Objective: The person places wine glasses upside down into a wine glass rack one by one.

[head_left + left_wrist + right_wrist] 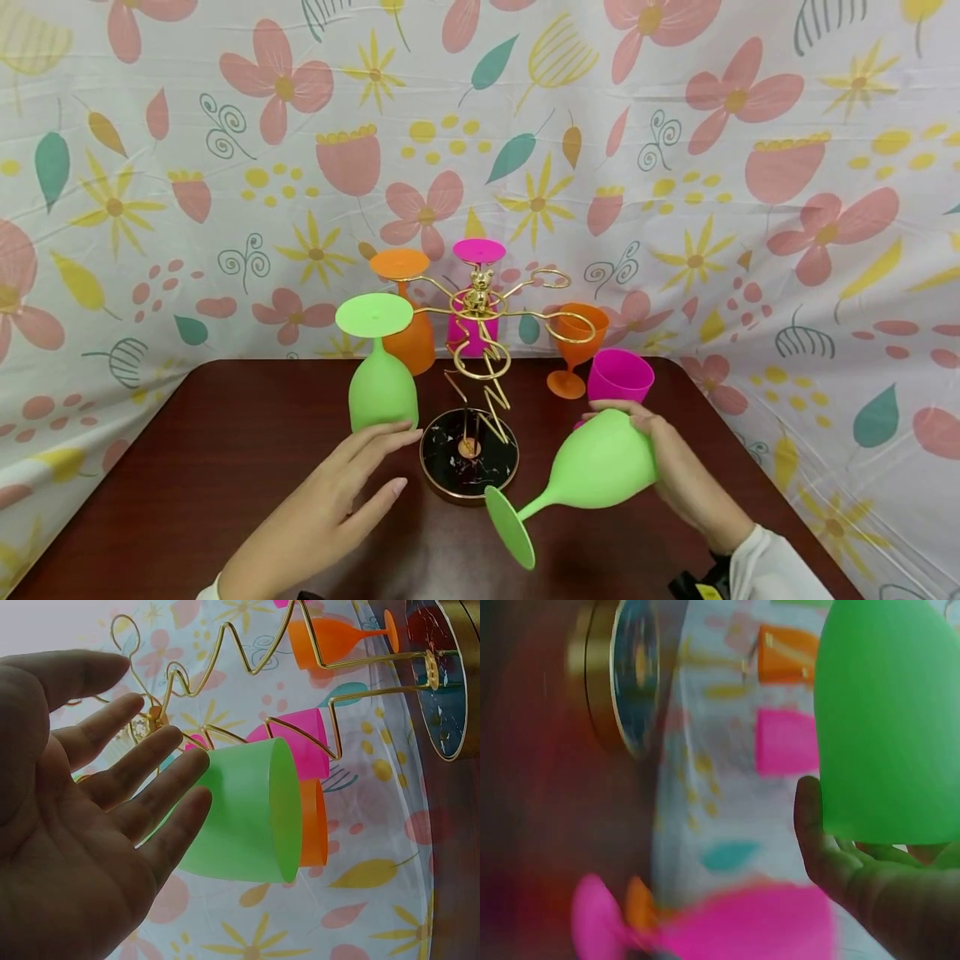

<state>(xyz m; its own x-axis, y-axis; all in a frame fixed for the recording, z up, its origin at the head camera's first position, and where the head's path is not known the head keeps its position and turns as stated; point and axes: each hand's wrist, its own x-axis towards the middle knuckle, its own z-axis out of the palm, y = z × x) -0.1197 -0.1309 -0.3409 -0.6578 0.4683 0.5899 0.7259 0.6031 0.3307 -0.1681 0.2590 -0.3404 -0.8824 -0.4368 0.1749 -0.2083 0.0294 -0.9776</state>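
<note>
My right hand (690,479) grips a light green plastic goblet (603,462) by the bowl near its rim. That goblet is tilted, its round foot pointing down and left, in front of the rack's base. In the right wrist view, the thumb (810,814) lies along the bowl's side. My left hand (322,500) has its fingers extended just below a second green goblet (382,392), which hangs upside down from a gold wire rack (480,312). Whether the fingertips touch its rim, I cannot tell. The left wrist view shows the palm with nothing in it.
An orange goblet (408,342) and a pink one (472,329) also hang inverted on the rack. Its round black base (468,467) stands on the dark table (225,467). Behind my right hand, an orange goblet (577,333) and a pink goblet (621,375) stand upright.
</note>
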